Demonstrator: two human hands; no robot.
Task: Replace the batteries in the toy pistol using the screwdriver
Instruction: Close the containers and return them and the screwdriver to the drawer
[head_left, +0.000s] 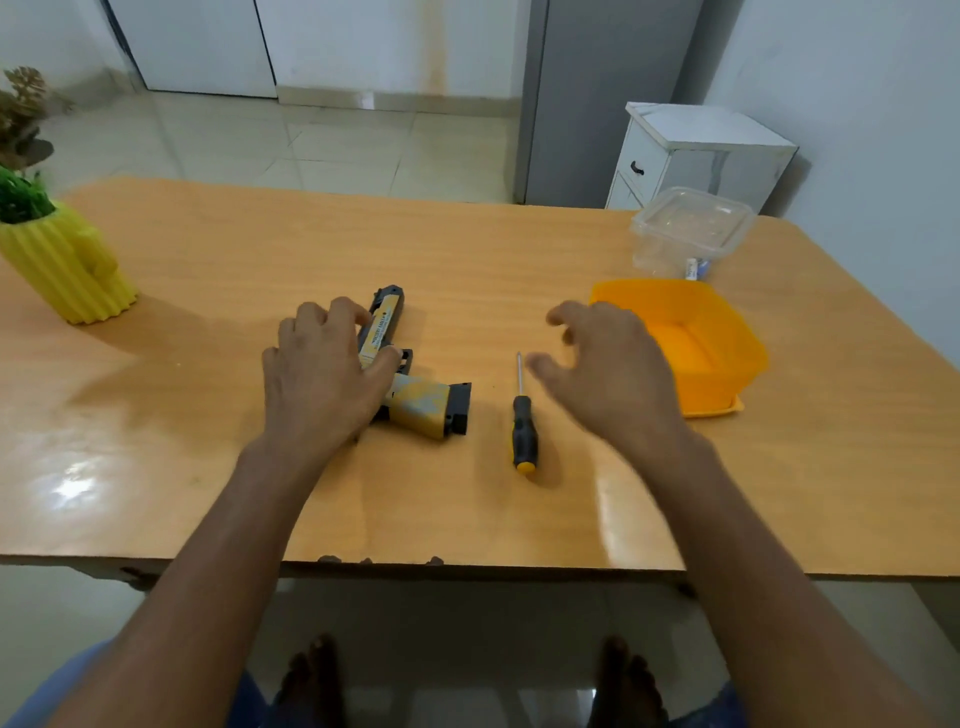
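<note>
— Pistol (415, 400)? Lying flat on the wooden counter (218, 260), barrel away, yellow handle with black base toward the screwdriver (523, 426).

— Left hand (317, 374)? Draped over the barrel, fingers curled onto its top, thumb by the trigger guard.

— Right hand (608, 364)? Hovering above the counter just right of the screwdriver, fingers loosely spread, holding nothing.

— Behind? Orange tray (727, 332), then clear lidded container (691, 228) with something small inside. Yellow ribbed planter (67, 270) far left.
</note>
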